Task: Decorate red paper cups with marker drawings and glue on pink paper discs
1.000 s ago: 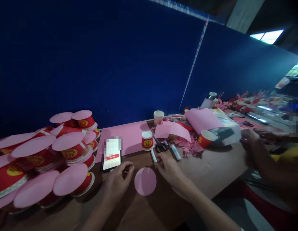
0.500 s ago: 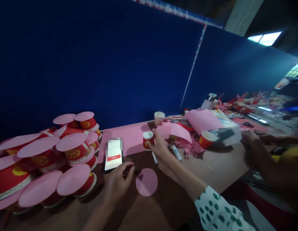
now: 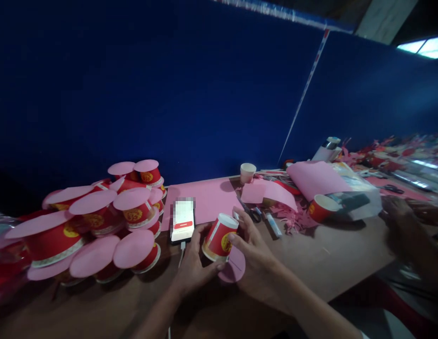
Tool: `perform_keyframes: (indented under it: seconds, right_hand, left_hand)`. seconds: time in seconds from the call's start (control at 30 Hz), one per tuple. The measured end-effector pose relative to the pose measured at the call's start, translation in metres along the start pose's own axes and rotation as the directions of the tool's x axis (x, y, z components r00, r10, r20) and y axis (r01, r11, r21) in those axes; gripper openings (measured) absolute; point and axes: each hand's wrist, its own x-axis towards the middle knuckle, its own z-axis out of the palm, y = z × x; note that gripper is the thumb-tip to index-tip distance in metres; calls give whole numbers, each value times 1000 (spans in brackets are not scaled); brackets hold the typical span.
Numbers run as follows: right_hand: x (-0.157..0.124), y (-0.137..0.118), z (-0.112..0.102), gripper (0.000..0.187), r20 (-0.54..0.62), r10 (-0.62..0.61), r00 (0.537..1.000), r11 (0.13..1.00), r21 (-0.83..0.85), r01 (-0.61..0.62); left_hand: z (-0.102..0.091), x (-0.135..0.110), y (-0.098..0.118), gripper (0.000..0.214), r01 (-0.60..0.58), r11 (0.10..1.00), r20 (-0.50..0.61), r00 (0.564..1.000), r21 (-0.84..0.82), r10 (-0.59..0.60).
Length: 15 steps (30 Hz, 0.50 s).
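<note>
Grasping red paper cup (image 3: 216, 241) with both hands, raised over near part of brown table (image 3: 311, 263). Holding it tilted, narrow white base up, wide rim down. Cupping its left side with left hand (image 3: 192, 270), thumb along lower rim. Gripping its right side with right hand (image 3: 252, 242), thumb on front at gold print. Lying flat on table, partly hidden by cup and right hand: pink paper disc (image 3: 236, 269); can't tell whether touching cup rim.

Just beyond left hand: lit phone (image 3: 183, 219), white cable (image 3: 182, 252) plugged into near end, resting partly on pink sheet (image 3: 215, 195). Piled to left: red cups topped with pink discs (image 3: 95, 221). Standing at back, past sheet: white paper cup (image 3: 247, 174). Lying beyond right hand: black-handled scissors (image 3: 255, 215), white-and-blue tube (image 3: 273, 225), pink paper shreds (image 3: 293, 220). Sitting tilted farther right: second red cup (image 3: 320, 209), open end up, just beside clear plastic bag (image 3: 363, 202). Visible at far right: co-worker's hand (image 3: 397, 212), dim and blurred; can't tell its grip.
</note>
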Motion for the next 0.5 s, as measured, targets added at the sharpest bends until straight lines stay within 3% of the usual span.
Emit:
perform_keyframes:
  seconds: [0.17, 0.33, 0.43, 0.5]
  right_hand:
    - [-2, -10, -1, 66, 46, -12, 999, 1000, 27, 11]
    - [0, -11, -5, 63, 123, -44, 991, 999, -11, 45]
    - [7, -11, -24, 48, 16, -118, 993, 947, -300, 118]
    - [13, -11, -40, 35, -67, -171, 983, 800, -592, 99]
  left_hand:
    - [-5, 1, 3, 61, 80, 947, 121, 992, -313, -43]
    - [-5, 1, -8, 55, 207, 840, 177, 975, -502, -135]
    - [-7, 2, -16, 55, 220, 739, 108, 974, -637, -198]
    - [-9, 3, -19, 59, 237, 700, 47, 959, -673, -280]
